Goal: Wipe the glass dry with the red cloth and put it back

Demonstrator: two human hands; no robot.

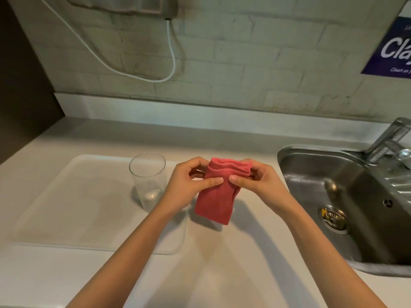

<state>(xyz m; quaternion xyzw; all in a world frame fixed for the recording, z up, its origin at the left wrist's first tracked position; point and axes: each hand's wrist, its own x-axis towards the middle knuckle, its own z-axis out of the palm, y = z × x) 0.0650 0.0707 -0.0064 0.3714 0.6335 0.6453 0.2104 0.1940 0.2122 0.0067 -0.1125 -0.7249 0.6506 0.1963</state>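
A folded red cloth hangs above the white counter, held by both hands at its top. My left hand pinches its left edge and my right hand pinches its right edge, thumbs nearly touching on the front of the cloth. A clear empty glass stands upright on the right part of a pale tray, just left of my left hand and apart from it.
A steel sink with a drain and a tap lies to the right. A brick wall with a white cable and a blue sign stands behind. A dark panel borders the left side.
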